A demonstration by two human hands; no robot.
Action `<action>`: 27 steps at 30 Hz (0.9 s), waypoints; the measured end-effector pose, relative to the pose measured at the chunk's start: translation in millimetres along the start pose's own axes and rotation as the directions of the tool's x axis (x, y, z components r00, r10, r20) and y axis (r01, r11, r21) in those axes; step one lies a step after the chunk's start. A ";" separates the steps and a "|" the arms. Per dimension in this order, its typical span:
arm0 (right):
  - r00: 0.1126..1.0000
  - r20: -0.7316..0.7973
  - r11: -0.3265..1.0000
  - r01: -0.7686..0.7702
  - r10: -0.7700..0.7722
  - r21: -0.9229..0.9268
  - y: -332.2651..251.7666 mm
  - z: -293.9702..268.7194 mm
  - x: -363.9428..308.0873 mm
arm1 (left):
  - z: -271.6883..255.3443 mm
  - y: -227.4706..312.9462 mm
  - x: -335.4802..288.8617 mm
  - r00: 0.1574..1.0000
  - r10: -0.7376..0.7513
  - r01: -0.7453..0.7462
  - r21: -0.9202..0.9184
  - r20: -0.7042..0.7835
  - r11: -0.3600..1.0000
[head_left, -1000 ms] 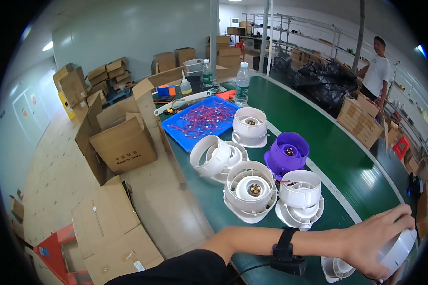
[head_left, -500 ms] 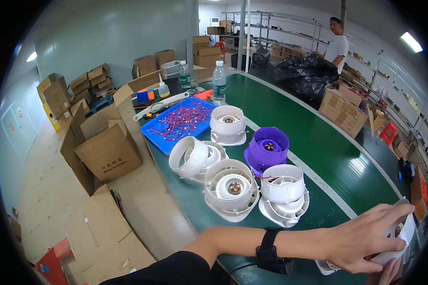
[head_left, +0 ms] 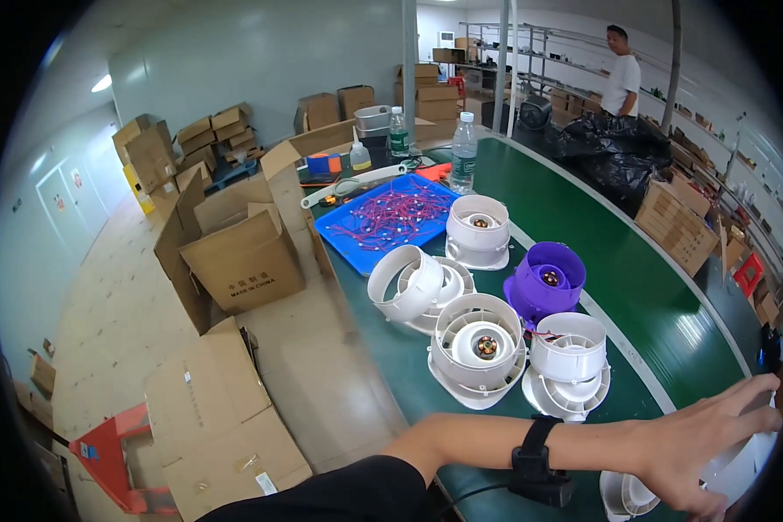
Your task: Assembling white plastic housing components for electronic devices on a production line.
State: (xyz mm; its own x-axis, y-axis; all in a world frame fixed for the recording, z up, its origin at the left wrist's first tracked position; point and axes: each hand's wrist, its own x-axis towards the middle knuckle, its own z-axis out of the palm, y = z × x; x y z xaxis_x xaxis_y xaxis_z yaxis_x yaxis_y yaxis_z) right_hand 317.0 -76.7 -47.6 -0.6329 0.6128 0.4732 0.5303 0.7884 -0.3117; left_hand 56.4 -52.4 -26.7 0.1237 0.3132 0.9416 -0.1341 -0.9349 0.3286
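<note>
My left arm, with a black strap at the wrist, reaches across to the right edge. There my left hand (head_left: 700, 448) grips a white plastic part (head_left: 746, 465), fingers bent over it; its far side is cut off by the dark rim. My right hand does not show. Below my left wrist sits a white fan housing (head_left: 628, 496), partly covered by the hand. On the green bench stand several round fan housings: a purple one (head_left: 545, 283), a white one (head_left: 478, 348) with a copper-wound motor, and a white one (head_left: 570, 352) with a red wire across its rim.
A blue tray (head_left: 357, 252) holds tangled red-purple wires. Behind it are a water bottle (head_left: 464, 157) and a glue bottle (head_left: 359, 155). Open cardboard boxes (head_left: 244, 257) stand left of the bench. A person (head_left: 622, 83) stands beyond black plastic bags (head_left: 618, 157).
The view has turned left, so the bench things sit further right. My left hand and the white part have tilted further towards the right edge, and the other fingers beneath it have gone from sight.
</note>
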 end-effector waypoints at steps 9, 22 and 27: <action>0.995 0.062 0.995 0.081 -0.084 0.054 -28.1 17.0 27.7 | -16.0 -12.3 6.8 0.966 -0.258 0.257 0.111 -0.007 0.960; 0.951 0.154 0.963 0.255 -0.267 0.089 -19.7 27.3 57.9 | -20.7 -33.5 5.2 0.642 -0.701 0.748 -0.454 0.311 0.484; 0.955 0.172 0.966 0.223 -0.243 0.129 -17.5 23.9 54.8 | -24.1 -41.2 4.4 0.751 -0.595 0.657 -0.241 0.285 0.714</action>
State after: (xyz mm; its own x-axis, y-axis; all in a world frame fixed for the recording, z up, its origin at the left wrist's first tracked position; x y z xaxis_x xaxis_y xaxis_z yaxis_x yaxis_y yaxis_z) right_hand 259.5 -55.7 -35.9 -0.8300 0.4024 0.3862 0.2985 0.9054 -0.3019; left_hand 38.8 -8.5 -34.3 0.4532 0.7442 0.4908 -0.2514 -0.4215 0.8713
